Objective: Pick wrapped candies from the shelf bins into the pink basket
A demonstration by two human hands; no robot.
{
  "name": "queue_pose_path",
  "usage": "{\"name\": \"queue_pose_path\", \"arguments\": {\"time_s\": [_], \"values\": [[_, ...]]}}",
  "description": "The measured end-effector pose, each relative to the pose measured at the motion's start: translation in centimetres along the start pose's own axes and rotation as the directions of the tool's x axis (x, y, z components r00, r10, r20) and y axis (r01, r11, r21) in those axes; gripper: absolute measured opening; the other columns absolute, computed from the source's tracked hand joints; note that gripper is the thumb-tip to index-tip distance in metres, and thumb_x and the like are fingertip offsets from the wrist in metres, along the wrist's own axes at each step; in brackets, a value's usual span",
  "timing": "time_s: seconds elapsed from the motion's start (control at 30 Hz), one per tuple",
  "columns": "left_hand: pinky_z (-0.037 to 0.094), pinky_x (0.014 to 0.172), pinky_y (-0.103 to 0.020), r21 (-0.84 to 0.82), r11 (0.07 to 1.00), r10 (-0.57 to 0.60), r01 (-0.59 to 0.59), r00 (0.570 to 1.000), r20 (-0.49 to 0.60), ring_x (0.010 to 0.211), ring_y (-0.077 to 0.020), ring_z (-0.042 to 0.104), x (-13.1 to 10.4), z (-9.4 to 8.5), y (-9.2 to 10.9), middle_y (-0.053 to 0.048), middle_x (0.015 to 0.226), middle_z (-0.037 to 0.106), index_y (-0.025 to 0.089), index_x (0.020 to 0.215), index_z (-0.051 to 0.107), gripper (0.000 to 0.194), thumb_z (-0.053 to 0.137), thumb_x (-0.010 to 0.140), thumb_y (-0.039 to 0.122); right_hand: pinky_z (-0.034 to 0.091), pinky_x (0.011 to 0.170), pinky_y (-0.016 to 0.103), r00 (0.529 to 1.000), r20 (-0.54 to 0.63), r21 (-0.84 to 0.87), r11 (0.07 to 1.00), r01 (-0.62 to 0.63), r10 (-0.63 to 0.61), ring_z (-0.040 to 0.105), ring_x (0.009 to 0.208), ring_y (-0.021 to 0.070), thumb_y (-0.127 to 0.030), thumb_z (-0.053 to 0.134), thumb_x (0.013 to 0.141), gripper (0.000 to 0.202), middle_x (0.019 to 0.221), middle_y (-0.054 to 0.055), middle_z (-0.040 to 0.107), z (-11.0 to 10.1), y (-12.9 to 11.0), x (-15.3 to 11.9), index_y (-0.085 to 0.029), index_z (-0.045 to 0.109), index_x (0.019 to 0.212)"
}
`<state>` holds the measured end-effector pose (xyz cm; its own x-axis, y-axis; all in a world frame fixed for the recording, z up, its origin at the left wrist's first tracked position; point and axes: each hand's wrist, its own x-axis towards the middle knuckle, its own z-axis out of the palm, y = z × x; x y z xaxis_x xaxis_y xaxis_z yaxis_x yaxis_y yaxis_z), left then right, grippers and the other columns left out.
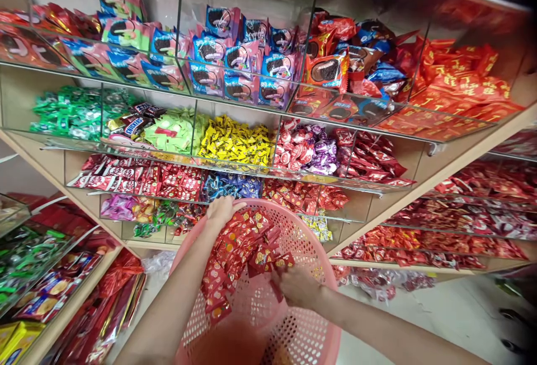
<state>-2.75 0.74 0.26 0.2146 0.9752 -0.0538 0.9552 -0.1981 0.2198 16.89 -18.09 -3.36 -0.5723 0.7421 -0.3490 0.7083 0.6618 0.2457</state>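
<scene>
Red packets [239, 258] lie in the basket [312, 275] just left of your right hand [298, 286], fingers pinching one; left hand [221, 209] grips the rim

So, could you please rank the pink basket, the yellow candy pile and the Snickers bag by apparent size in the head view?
1. pink basket, though nearest the camera
2. yellow candy pile
3. Snickers bag

**Glossy wrappers, matt plastic, clear panes**

The pink basket [310, 253] is matt plastic, its wall pierced in a lattice. The red sachets [239, 253] in it are shiny, crinkled foil. The shelf [440, 172] edges look like smooth, pale wood laminate; the bin dividers [312, 40] are clear, glossy panes.
</scene>
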Motion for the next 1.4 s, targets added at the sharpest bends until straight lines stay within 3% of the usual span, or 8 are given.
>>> {"name": "queue_pose_path", "arguments": {"time_s": [0.27,0.47,0.7,0.9,1.0,1.1,1.2,1.4], "values": [[0.042,0.078,-0.033,-0.01,1.0,-0.014,0.015,1.0,0.017,0.093,-0.0271,0.057,-0.4,-0.4,0.2,-0.013,0.095,0.064,0.019,0.091,0.061,0.07,0.023,0.07,0.073,0.048,0.056,0.03,0.974,0.086,0.025,0.976,-0.214,0.211,0.063,0.074,0.0221,-0.01,0.047,0.078,0.019,0.08,0.014,0.065,0.5,4.5,2.4,-0.009,0.056,0.094],[0.042,0.078,-0.032,-0.015,1.0,-0.017,0.017,1.0,0.016,0.094,-0.0267,0.057,-0.5,-0.6,0.3,-0.013,0.095,0.064,0.019,0.092,0.062,0.065,0.026,0.072,0.069,0.048,0.057,0.03,0.96,0.021,0.021,0.96,-0.278,0.278,0.063,0.074,0.0228,-0.013,0.05,0.076,0.037,0.085,0.015,0.063,0.7,3.7,1.5,-0.009,0.048,0.113],[0.042,0.076,-0.034,-0.012,1.0,-0.002,0.002,1.0,-0.007,0.091,-0.028,0.058,-0.1,-0.2,-0.1,-0.014,0.092,0.064,0.018,0.09,0.062,0.068,0.024,0.071,0.071,0.047,0.072,0.035,0.958,0.256,0.283,0.937,-0.205,0.132,0.059,0.092,0.0268,-0.022,0.056,0.071,0.027,0.096,0.015,0.063,1.0,1.6,1.0,-0.01,0.063,0.093],[0.044,0.071,-0.038,-0.01,0.999,0.03,-0.031,0.999,-0.021,0.086,-0.03,0.059,0.1,0.1,-0.3,-0.014,0.088,0.065,0.019,0.088,0.06,0.072,0.016,0.071,0.072,0.042,0.053,0.023,0.974,0.203,0.511,0.837,-0.196,0.103,0.061,0.068,0.0188,-0.017,0.056,0.064,0.016,0.075,0.006,0.065,-0.5,4.5,1.0,-0.015,0.065,0.076],[0.043,0.072,-0.038,-0.015,1.0,0.026,-0.026,0.999,-0.022,0.087,-0.0289,0.059,-0.1,0.0,-0.2,-0.014,0.087,0.065,0.019,0.087,0.06,0.07,0.017,0.071,0.072,0.033,0.046,0.018,0.983,0.006,0.729,0.672,-0.131,0.186,0.05,0.049,0.009,-0.013,0.044,0.067,0.018,0.052,-0.001,0.056,-2.8,8.6,2.3,-0.015,0.058,0.056],[0.043,0.073,-0.036,-0.015,1.0,0.008,-0.009,1.0,-0.028,0.087,-0.0277,0.059,-0.2,-0.1,-0.2,-0.013,0.087,0.065,0.02,0.087,0.06,0.069,0.019,0.071,0.072,0.034,0.051,0.017,0.82,-0.218,0.823,0.552,-0.137,0.529,0.047,0.053,0.008,-0.017,0.041,0.07,0.019,0.054,-0.002,0.054,-4.7,12.6,5.3,-0.015,0.053,0.055],[0.043,0.072,-0.035,-0.021,1.0,0.005,-0.006,1.0,-0.026,0.087,-0.0281,0.059,-0.3,0.0,-0.2,-0.013,0.087,0.065,0.019,0.086,0.06,0.069,0.019,0.07,0.072,0.035,0.056,0.019,0.586,-0.167,0.889,0.378,-0.258,0.793,0.049,0.057,0.0097,-0.027,0.045,0.072,0.018,0.059,-0.001,0.056,-5.3,14.9,9.2,-0.017,0.053,0.059],[0.043,0.072,-0.038,-0.019,1.0,0.02,-0.021,0.998,-0.055,0.086,-0.0289,0.06,0.0,0.3,-0.5,-0.013,0.087,0.065,0.021,0.086,0.06,0.071,0.017,0.069,0.074,0.035,0.052,0.021,0.532,-0.045,0.919,0.244,-0.309,0.845,0.053,0.055,0.0127,-0.023,0.054,0.063,0.015,0.054,0.003,0.057,-3.9,15.3,14.3,-0.017,0.048,0.05]]}}
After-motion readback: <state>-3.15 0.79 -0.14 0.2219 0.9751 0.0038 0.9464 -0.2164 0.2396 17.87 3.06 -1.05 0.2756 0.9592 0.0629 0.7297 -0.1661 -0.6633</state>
